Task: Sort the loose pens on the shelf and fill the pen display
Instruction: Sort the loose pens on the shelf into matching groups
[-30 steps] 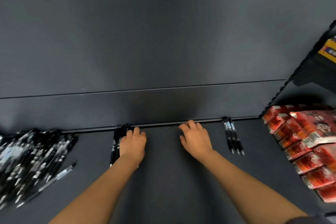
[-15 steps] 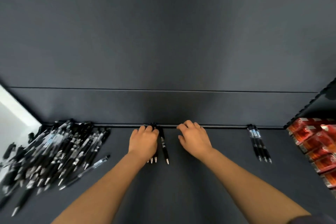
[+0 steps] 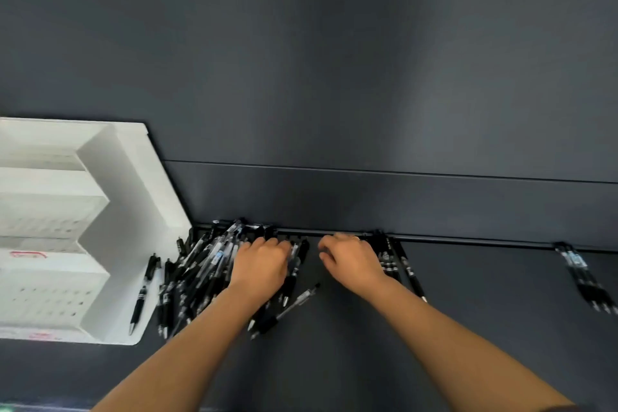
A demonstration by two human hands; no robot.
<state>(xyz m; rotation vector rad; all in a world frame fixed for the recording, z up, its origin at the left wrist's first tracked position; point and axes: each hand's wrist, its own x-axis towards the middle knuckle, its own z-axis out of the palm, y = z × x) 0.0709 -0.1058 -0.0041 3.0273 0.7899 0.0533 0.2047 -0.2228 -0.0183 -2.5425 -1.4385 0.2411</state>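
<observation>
A heap of loose black pens (image 3: 204, 271) lies on the dark shelf (image 3: 468, 328) against its back rail. My left hand (image 3: 261, 266) rests on the heap's right edge with its fingers curled down over several pens; the grip itself is hidden. My right hand (image 3: 351, 261) hovers just to the right, fingers bent and apart, with nothing seen in it. Beside its right edge lies a small sorted group of pens (image 3: 398, 261). The white tiered pen display (image 3: 133, 177) stands at the left, and one pen (image 3: 143, 294) lies on its side wall.
Another small group of pens (image 3: 585, 281) lies at the far right against the rail. One pen (image 3: 294, 304) sticks out of the heap toward me. A dark back panel (image 3: 368, 77) rises behind the shelf.
The view has swung left, bringing the white display into sight. Both hands moved left from the small sorted group. My left hand now lies on the heap.
</observation>
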